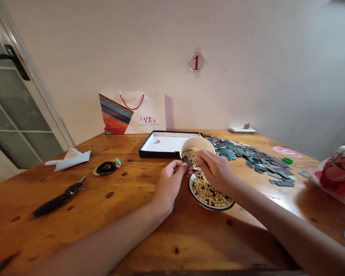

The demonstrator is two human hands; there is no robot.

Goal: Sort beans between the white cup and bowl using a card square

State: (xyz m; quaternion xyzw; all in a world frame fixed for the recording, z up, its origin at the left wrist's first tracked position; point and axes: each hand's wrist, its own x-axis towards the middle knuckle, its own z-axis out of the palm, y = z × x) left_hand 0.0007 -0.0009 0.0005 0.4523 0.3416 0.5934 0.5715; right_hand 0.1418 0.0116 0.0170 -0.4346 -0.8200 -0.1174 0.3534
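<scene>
In left grip (171,174), pinching a small dark packet (186,161) between thumb and fingers, by the near left rim of the tub (199,142). With right grip (214,165), reaching over the tub's right side with bunched fingers; cannot tell if holding anything, because of hidden fingertips.

Pinched at one edge, probably to keep the rest of the packet free of fingers. Held close to the tub, likely for a short gap between grips. Pale balls (190,155) inside the tub; pale and dark mixed in the bowl (191,188), just near of it. Set together, presumably, for reach by both arms. To the right of the tub and beyond, a spread pile (253,156) of dark flat pieces, maybe left loose for easy picking.

Raised black walls round the tray (172,140), far left of the tub; touching or just beside, cannot tell. Tight among tub, bowl and tray, with rims right below right grip. More room on the worktop (117,234) at near left, between left arm and cutter (57,199), and some at near right. Closed off at far left by the paper bag (148,111).
</scene>
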